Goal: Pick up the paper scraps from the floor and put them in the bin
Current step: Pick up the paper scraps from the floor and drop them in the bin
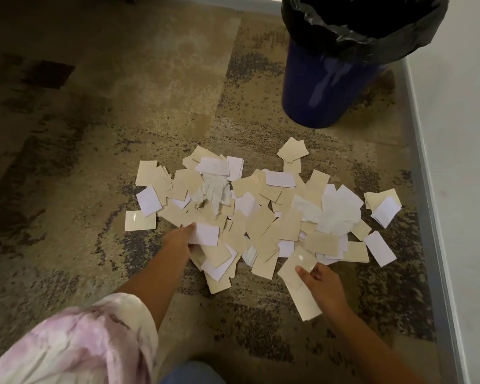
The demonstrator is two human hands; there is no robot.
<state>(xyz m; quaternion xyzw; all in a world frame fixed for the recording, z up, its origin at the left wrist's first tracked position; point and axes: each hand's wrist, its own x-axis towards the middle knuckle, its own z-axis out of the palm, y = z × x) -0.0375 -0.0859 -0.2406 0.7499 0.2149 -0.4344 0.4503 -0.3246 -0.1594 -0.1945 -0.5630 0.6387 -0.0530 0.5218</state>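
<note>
A wide heap of beige and white paper scraps point(263, 217) lies on the patterned carpet, with two crumpled white tissues among them. My left hand point(179, 239) reaches into the heap's near left side and pinches a white scrap point(205, 234), thumb on top. My right hand point(320, 284) is at the heap's near right edge, its thumb pressed on a beige scrap point(295, 266) that it holds. The blue bin point(324, 90), lined with a black bag, stands upright beyond the heap at the upper right.
A white wall with a grey skirting strip point(430, 217) runs along the right side, close to the bin and the heap. Bare carpet point(94, 134) stretches to the left. My pink-and-white sleeve point(81, 345) fills the lower left.
</note>
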